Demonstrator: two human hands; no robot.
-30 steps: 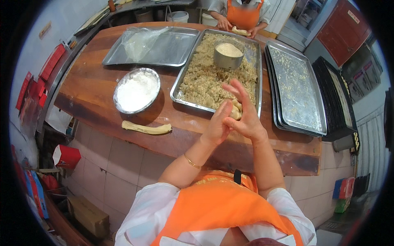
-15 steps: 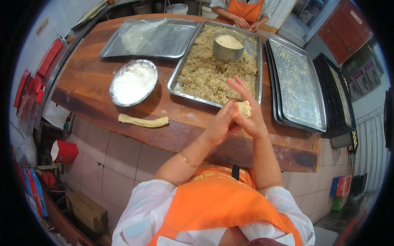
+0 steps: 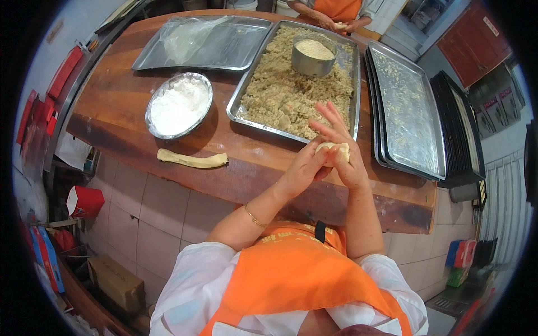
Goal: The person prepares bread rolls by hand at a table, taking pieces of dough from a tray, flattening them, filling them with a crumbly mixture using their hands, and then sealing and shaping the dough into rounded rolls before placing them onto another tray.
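Note:
A small pale piece of dough [image 3: 342, 149] is cupped between my two hands, above the near edge of the wooden table. My left hand [image 3: 302, 169] wraps round it from the left, with the thumb pressed against it. On the other side, my right hand [image 3: 352, 162] grips it with the thumb and palm while the other fingers stretch up and away. The fingers partly hide the dough. Just beyond my hands lies a metal tray [image 3: 237, 119] of crumbly, tan-brown filling [image 3: 280, 95]. A round metal container [image 3: 311, 65] of pale crumbs rests on the filling.
To the left are a bowl of white flour [image 3: 179, 106] and a dough strip [image 3: 192, 159] on the table [image 3: 112, 101]. A metal tray with plastic film [image 3: 188, 42] lies behind them. Stacked trays [image 3: 412, 112] stand at the right. Across the table a co-worker [image 3: 336, 11] handles dough.
My fingers have shifted round the dough, and more of it shows between my thumbs. The co-worker's hands have lifted slightly, with a pale piece visible in them. The view has shifted slightly.

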